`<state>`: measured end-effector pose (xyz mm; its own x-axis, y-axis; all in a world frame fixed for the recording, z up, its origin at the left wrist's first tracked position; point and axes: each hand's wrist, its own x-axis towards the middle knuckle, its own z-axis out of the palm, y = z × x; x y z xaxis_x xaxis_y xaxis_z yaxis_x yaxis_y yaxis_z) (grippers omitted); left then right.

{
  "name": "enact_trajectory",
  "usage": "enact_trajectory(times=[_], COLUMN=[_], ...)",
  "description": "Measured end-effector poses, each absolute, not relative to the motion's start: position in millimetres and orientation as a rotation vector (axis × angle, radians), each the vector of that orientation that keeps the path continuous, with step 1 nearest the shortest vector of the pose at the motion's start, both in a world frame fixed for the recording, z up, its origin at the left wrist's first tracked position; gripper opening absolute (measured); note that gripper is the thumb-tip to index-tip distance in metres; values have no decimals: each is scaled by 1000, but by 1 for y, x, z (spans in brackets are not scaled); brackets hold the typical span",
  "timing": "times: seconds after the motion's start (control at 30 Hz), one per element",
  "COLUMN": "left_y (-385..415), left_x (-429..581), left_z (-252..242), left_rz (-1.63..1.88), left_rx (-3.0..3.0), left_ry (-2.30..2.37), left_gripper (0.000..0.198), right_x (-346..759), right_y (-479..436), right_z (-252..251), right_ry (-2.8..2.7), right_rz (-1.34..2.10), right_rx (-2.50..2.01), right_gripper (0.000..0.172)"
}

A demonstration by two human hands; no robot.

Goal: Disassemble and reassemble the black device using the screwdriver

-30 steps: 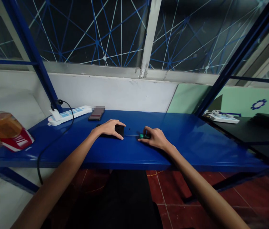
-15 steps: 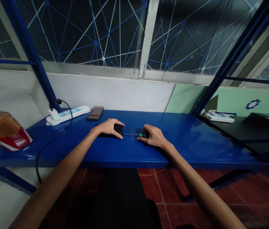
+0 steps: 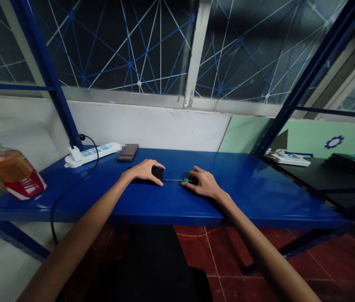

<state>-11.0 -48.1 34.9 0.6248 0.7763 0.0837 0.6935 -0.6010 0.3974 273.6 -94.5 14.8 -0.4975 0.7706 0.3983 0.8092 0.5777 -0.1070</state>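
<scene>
Your left hand (image 3: 143, 170) curves over a black box (image 3: 157, 174) on the blue desk (image 3: 246, 197), thumb along the near edge and fingers along the far edge, so it pinches the box between those 2 sides. The palm hides much of the top; you see mainly its right end, which faces your other hand.

Your right hand (image 3: 205, 181) is closed around the green and black handle of a screwdriver (image 3: 186, 180), thumb on the near side and fingers on the far side.

Mind this 1 relation: the box lies directly to the left of your right hand, and the screwdriver's long axis runs sideways across the desk, nearly parallel to its front edge. The thin shaft points at the box's right end, and its tip appears to reach that end; you cannot tell whether it sits in a screw head. Your left hand is the nearer of the 2 to the box, being on it, while your right stands apart by the shaft's visible length.

Just beyond the shaft, between your 2 hands, a small dark piece (image 3: 170, 172) lies on the desk. Farther back, a phone (image 3: 128, 153) lies beside a white power strip (image 3: 102, 152).
</scene>
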Motion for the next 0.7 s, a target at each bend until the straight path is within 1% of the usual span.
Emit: enact_trajectory(times=[0.27, 0.47, 0.6, 0.7], left_y=[-49, -49, -47, -47], left_x=[-11, -11, -12, -11], left_z=[38, 36, 34, 34], left_rz=[306, 292, 284, 319], left_rx=[2518, 2523, 2509, 2503], left_ry=[1193, 1198, 1193, 1113], left_gripper=[82, 82, 83, 78], right_x=[276, 274, 275, 274], right_y=[-91, -96, -95, -94], right_z=[13, 15, 15, 15], right_ry=[-2387, -2436, -2404, -2386], right_rz=[23, -109, -136, -137], right_rx=[-1298, -1245, -1246, -1244], right_gripper=[40, 44, 42, 43])
